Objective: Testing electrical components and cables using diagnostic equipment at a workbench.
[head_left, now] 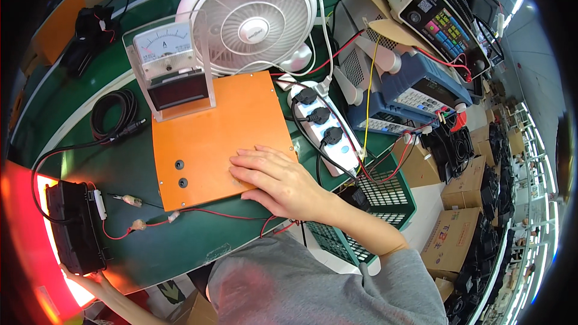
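My right hand (274, 179) lies on an orange panel box (211, 144), fingers stretched over its right side. Whatever is beneath the fingertips is hidden. An ammeter with a dial (165, 45) stands in a clear frame at the panel's far left, above a dark display. Two small black round sockets (180, 173) sit near the panel's left edge. At the near left, my left hand (87, 281) grips the lower end of a black finned lamp (73, 222), which throws bright light to the left. Red wires (211, 210) with connectors run from beside the lamp toward the panel's near edge.
A coiled black cable (114, 114) lies left of the panel. Behind stands a white fan (253, 30). To the right are a white power strip (331, 129) with black plugs, stacked instruments (421, 84), a green basket (391, 201) and cardboard boxes (451, 238).
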Tool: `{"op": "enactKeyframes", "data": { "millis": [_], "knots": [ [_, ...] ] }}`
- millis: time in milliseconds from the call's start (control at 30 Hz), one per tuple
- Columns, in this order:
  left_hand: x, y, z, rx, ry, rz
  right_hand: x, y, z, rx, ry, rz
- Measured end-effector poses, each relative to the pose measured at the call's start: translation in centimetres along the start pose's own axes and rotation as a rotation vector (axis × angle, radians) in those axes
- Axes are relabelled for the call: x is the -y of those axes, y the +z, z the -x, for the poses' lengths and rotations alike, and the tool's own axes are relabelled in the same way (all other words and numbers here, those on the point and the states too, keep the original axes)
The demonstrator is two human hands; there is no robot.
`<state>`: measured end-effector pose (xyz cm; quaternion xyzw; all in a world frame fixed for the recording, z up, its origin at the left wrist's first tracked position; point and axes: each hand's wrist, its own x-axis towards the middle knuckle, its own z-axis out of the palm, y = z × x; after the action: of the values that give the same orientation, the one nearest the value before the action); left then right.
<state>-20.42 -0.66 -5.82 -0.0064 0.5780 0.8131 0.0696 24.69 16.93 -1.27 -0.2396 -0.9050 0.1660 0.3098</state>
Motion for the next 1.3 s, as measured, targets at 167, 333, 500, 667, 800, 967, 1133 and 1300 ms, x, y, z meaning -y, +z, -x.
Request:
{"op": "enactKeyframes", "data": {
  "millis": [167, 333, 500, 667, 800, 967, 1133, 1300],
  "knots": [
    [-0.3, -1.5, -0.4, 0.008, 0.004, -0.042, -0.2, 0.1, -0.1, -0.025, -0.029, 0.033],
    [0.6, -4.0, -2.9, 0.139, 0.167, -0.117, 0.0, 0.0, -0.2, -0.015, -0.049, 0.031],
    [-2.9, -1.9, 10.2, 0.079, -0.057, 0.040, 1.9, -0.4, -1.0, -0.032, 0.013, 0.024],
    [-2.1, -5.2, 13.3, 0.169, -0.283, 0.154, 5.7, 1.0, -1.0, -0.121, -0.267, -0.046],
    [-2.3, -5.5, 13.0, 0.131, -0.198, -0.115, 9.1, 3.5, -0.1, 0.137, -0.260, -0.124],
    [-5.7, -3.3, 18.6, 0.002, 1.182, -1.267, 9.0, 4.6, 0.4, 0.298, -0.206, -0.074],
    [-0.9, -0.2, 25.6, 1.098, 1.251, -0.912, 6.1, 4.4, 1.7, 0.432, -0.367, 0.073],
    [1.4, 0.5, 25.0, 1.251, 1.113, -0.895, 6.2, 4.3, 1.5, 0.365, -0.314, -0.075]
  ]
}}
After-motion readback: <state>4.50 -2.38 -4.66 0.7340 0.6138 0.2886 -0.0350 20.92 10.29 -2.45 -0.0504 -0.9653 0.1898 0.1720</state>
